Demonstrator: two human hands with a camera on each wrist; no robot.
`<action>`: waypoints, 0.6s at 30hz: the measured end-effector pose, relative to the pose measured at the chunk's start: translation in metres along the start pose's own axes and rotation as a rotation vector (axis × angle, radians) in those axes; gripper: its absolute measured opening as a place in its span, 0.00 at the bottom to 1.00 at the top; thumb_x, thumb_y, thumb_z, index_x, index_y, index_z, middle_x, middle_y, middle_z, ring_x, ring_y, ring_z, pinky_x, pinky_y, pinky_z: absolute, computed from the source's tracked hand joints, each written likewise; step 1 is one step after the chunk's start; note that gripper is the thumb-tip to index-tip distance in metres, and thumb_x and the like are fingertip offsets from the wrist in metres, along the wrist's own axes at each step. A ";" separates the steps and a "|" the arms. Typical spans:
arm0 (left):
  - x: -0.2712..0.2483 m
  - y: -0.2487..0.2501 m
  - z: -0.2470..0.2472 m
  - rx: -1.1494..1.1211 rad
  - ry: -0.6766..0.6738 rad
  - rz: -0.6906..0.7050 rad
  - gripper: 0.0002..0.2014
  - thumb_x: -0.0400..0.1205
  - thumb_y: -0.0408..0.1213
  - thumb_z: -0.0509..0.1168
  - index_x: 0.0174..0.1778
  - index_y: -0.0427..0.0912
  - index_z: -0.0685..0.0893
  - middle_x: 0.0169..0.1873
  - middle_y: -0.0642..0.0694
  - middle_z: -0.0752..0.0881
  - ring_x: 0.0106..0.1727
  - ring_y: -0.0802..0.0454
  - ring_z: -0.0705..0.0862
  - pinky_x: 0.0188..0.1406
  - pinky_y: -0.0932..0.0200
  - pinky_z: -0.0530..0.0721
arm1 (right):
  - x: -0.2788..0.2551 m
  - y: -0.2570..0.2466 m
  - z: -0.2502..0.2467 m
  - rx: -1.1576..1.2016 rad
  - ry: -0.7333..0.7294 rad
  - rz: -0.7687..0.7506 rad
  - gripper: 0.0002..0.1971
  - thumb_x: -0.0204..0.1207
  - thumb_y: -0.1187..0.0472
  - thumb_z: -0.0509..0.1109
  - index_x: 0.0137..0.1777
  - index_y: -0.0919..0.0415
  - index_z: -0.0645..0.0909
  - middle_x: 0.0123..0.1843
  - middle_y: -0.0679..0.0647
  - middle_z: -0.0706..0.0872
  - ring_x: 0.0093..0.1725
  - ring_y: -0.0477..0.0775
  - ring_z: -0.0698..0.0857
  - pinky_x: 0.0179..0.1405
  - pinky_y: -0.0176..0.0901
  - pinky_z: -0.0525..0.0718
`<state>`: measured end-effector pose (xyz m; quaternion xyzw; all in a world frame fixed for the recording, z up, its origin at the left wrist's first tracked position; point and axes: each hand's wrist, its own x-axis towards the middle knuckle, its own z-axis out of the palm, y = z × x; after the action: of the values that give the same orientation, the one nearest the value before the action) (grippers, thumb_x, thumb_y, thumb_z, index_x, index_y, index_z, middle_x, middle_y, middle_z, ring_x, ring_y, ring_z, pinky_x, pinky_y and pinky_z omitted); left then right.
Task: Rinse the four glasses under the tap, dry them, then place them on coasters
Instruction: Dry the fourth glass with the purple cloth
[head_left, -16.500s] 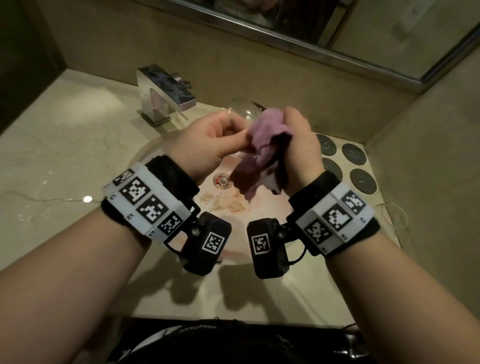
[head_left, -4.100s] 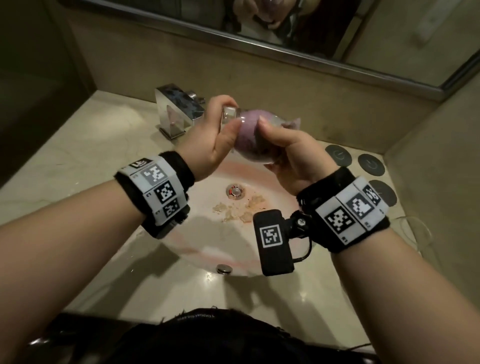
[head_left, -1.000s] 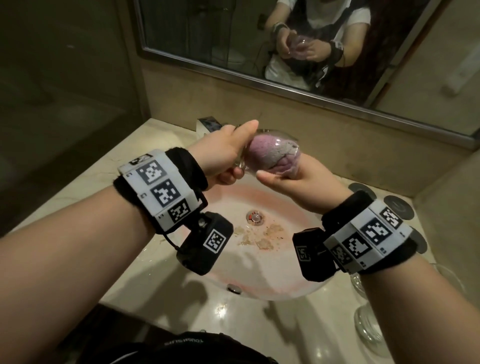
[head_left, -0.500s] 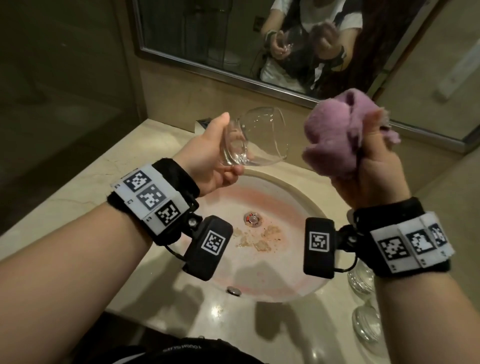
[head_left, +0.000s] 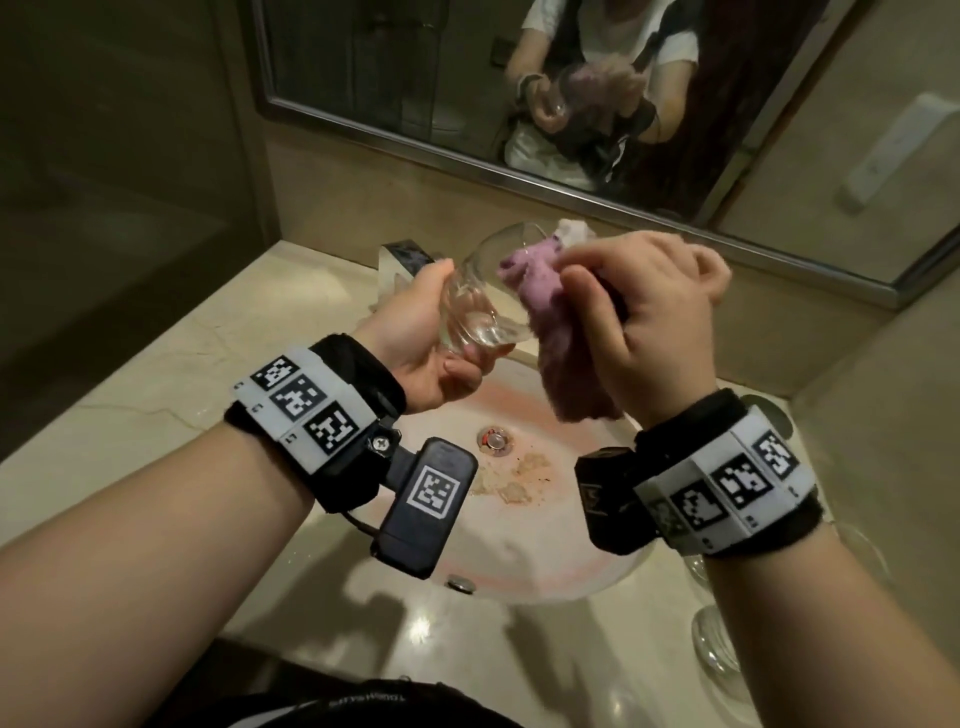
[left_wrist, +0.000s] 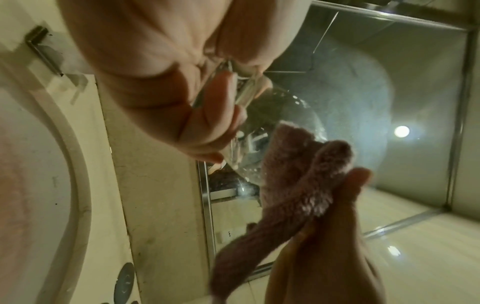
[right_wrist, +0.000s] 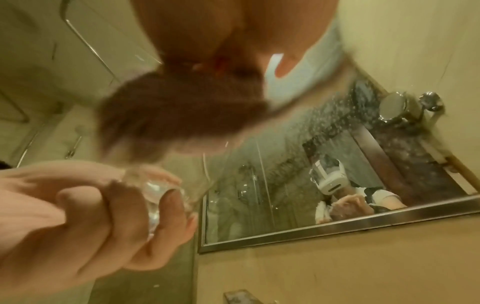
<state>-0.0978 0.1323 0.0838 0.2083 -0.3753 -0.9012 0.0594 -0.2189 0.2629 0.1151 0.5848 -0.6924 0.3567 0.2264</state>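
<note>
Above a stained basin (head_left: 545, 530), the left hand (head_left: 421, 332) grips a tilted glass (head_left: 483, 296) while the right hand (head_left: 649, 322) clutches the pink cloth (head_left: 540, 280) at its mouth: drying underway, coaster placement seemingly outstanding.

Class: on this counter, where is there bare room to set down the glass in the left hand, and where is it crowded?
Bare marble lies on the counter left of the basin, out from the tap. Right of the basin is crowded: other glasses stand by the right wrist, and a coaster beyond.
</note>
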 end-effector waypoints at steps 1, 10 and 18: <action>0.000 0.002 -0.001 -0.020 0.009 0.000 0.21 0.83 0.56 0.49 0.44 0.41 0.75 0.28 0.44 0.77 0.18 0.59 0.69 0.08 0.71 0.65 | -0.001 0.002 -0.003 0.033 -0.086 -0.047 0.18 0.79 0.44 0.55 0.56 0.47 0.85 0.54 0.35 0.81 0.67 0.50 0.76 0.67 0.47 0.55; -0.007 -0.001 0.000 0.180 0.126 -0.051 0.22 0.82 0.58 0.49 0.43 0.41 0.75 0.25 0.47 0.71 0.18 0.59 0.63 0.10 0.75 0.58 | -0.005 0.015 -0.005 -0.031 -0.616 -0.455 0.31 0.69 0.35 0.64 0.65 0.56 0.82 0.60 0.51 0.88 0.73 0.52 0.75 0.77 0.68 0.42; -0.004 0.003 0.002 0.224 0.180 -0.043 0.23 0.81 0.59 0.50 0.46 0.39 0.73 0.22 0.47 0.73 0.16 0.59 0.65 0.08 0.76 0.58 | -0.005 0.014 0.009 -0.038 -0.501 -0.413 0.15 0.74 0.53 0.60 0.54 0.50 0.86 0.54 0.47 0.90 0.64 0.46 0.81 0.79 0.64 0.44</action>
<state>-0.0948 0.1322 0.0888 0.3015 -0.4622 -0.8324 0.0497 -0.2301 0.2601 0.1023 0.7781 -0.5999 0.1352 0.1277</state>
